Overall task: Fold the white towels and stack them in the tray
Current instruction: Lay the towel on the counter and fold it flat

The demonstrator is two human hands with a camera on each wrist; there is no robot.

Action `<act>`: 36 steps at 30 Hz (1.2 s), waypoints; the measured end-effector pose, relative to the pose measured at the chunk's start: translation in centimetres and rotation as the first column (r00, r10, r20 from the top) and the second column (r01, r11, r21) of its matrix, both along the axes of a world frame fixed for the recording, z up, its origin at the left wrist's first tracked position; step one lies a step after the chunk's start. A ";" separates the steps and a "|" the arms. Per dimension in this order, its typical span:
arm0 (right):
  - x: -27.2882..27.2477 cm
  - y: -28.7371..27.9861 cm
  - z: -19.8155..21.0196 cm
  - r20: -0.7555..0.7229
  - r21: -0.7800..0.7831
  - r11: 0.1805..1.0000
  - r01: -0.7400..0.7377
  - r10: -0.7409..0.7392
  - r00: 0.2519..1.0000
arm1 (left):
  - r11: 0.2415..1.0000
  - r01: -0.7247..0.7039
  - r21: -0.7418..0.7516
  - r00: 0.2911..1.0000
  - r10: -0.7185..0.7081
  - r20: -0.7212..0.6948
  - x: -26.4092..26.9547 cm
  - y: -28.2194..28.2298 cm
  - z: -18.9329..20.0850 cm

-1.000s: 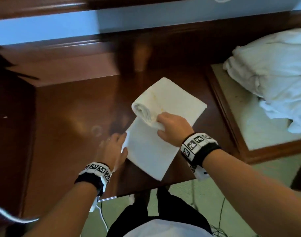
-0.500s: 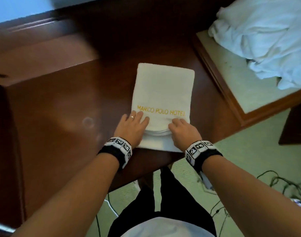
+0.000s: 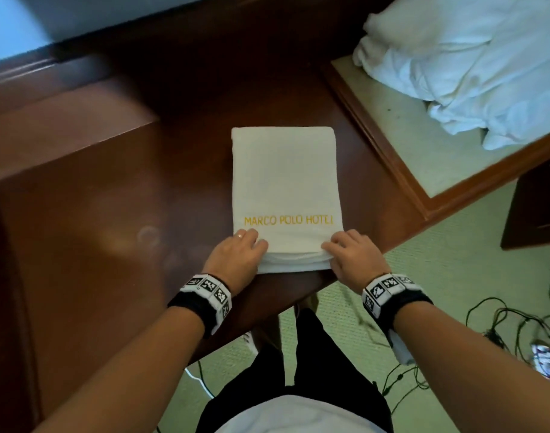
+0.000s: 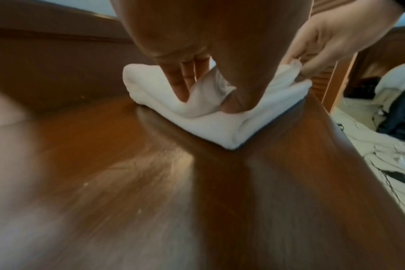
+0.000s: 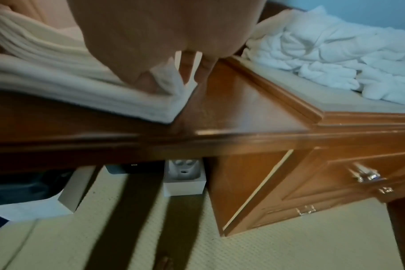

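Near edge of the desk point(image 3: 89, 245): I am seeing the left hand point(image 3: 236, 259) pinching the near left corner of the folded towel point(image 3: 284, 182), thumb under the upper layers and fingers point(image 4: 183, 80) lying on top, as the left wrist view is showing. The right hand point(image 3: 351, 256) is gripping the near right corner of the same towel in like manner, its fingers curled over the stacked layers and its thumb tucked in at the edge. Both wrists are wearing black bands point(image 3: 201, 303) with white marker blocks.

The towel is lying flat on the desk, folded into a tall rectangle, its near end sitting just short of the desk's front edge. I am reading gold lettering point(image 3: 287, 220), "MARCO POLO HOTEL", running across the towel just beyond the hands. Several layers are showing at the near end.

Right of the towel, and apart from it, I am seeing a wooden tray point(image 3: 379, 142) with a pale floor. A heap of loose white towels point(image 3: 473, 60) is lying at the tray's far end.

Below the desk's front edge, black cables point(image 3: 517, 326) are trailing over a green carpet point(image 3: 454, 276).
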State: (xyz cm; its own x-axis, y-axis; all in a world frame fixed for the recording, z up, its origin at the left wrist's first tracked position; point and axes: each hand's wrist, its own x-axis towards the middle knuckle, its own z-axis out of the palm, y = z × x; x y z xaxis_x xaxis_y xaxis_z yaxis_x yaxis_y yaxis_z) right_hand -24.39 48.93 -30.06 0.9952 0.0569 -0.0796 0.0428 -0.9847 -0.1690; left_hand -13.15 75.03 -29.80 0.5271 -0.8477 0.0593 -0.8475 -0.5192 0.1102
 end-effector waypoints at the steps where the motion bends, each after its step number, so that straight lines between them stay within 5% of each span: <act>1: -0.4 0.0 -0.4 -0.034 -0.001 1.000 0.004 -0.004 0.999 | 1.000 0.001 0.018 1.000 -0.001 -0.029 -0.2 0.1 -0.4; 6: -0.2 -0.4 0.2 0.077 0.107 0.992 0.068 -0.076 0.994 | 0.988 -0.055 -0.144 0.996 0.045 -0.071 -1.0 0.6 -0.3; 12: -3.3 -0.6 -0.9 -0.047 -0.023 0.996 -0.090 0.089 0.995 | 0.999 0.018 -0.043 0.991 -0.024 -0.132 -3.0 2.6 -2.5; 18: -0.5 -0.1 -0.3 0.118 0.060 0.998 -0.026 0.019 0.993 | 0.991 -0.023 -0.129 0.997 0.013 -0.080 -1.6 1.8 -1.1; 26: -2.8 0.8 -1.0 0.048 -0.009 0.989 -0.150 0.150 0.988 | 0.977 0.038 0.209 0.987 -0.003 -0.163 -0.6 3.4 -0.2; 29: -2.3 1.5 -0.4 0.058 -0.019 0.986 -0.165 0.166 0.984 | 0.977 0.013 0.211 0.979 0.031 -0.202 0.8 1.9 1.1; 33: 0.6 3.1 1.3 0.123 0.146 0.988 -0.047 0.029 0.992 | 0.993 -0.115 -0.013 0.990 0.113 -0.080 3.3 -0.7 1.5; 36: 4.6 4.3 0.9 0.148 0.146 0.987 0.072 -0.094 0.984 | 0.988 -0.151 0.030 0.985 0.153 -0.078 4.0 -2.8 0.5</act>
State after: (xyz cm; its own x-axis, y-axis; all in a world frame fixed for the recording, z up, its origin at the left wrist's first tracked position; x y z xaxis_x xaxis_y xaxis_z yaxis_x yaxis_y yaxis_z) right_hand -19.82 53.23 -29.13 0.9966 -0.0269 0.0782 -0.0020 -0.9532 -0.3025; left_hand -9.19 72.20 -29.33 0.6522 -0.7580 -0.0073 -0.7474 -0.6446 0.1608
